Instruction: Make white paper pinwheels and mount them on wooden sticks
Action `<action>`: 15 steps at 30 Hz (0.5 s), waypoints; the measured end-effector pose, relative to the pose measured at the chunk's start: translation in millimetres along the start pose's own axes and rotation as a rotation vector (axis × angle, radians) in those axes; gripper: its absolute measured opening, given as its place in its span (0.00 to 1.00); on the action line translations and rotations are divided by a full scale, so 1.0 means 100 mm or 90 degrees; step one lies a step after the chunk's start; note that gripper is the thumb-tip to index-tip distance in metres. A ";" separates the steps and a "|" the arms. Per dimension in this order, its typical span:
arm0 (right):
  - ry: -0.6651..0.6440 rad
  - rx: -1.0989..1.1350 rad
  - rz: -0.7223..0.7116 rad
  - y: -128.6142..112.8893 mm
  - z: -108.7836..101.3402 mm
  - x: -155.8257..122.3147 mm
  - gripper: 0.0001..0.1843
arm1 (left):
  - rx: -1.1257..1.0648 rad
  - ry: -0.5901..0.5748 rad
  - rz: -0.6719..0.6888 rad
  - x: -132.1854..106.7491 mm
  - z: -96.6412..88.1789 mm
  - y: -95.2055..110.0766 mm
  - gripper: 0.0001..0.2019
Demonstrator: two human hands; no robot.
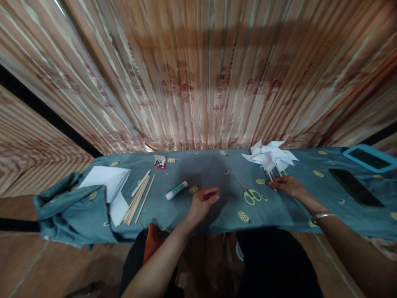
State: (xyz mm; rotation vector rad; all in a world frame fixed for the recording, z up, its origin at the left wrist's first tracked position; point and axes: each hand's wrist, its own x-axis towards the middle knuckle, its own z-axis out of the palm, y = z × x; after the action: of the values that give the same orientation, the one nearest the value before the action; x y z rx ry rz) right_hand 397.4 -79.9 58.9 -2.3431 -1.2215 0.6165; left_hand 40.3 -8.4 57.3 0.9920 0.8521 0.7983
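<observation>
My right hand (287,185) reaches to the right and pinches the wooden stick (272,178) of a white paper pinwheel; several pinwheels (269,156) lie piled just beyond it. Hovering over the middle of the teal cloth (214,211), my left hand (203,200) has its fingers loosely curled and nothing visible in it. Scissors (248,192) with pale green handles lie between the two hands. A glue stick (176,190) lies left of my left hand.
Several wooden sticks (138,198) and a stack of white paper (107,182) lie at the left. A small box of pins (160,162) sits near the back edge. A dark phone (355,187) and a blue-cased tablet (369,158) are at the right. Striped curtain behind.
</observation>
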 end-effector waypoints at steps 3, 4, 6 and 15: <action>-0.005 -0.010 0.006 0.02 0.01 0.03 0.18 | 0.014 -0.016 0.005 -0.03 -0.04 -0.01 0.20; 0.002 -0.022 0.000 0.02 0.00 0.01 0.19 | 0.013 -0.021 0.006 -0.04 -0.05 0.00 0.19; 0.036 -0.063 -0.018 0.03 -0.04 -0.06 0.19 | 0.008 -0.028 0.006 -0.06 -0.07 -0.01 0.19; 0.065 -0.040 -0.203 -1.12 0.22 -1.03 0.10 | 0.192 -0.075 0.065 -0.26 -0.13 -0.21 0.11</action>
State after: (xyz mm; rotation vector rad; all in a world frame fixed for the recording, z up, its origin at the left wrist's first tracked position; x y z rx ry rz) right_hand 259.3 -103.3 122.2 -2.1341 -1.5415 0.3516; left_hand 20.7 -33.0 40.0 1.3445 0.8397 0.7023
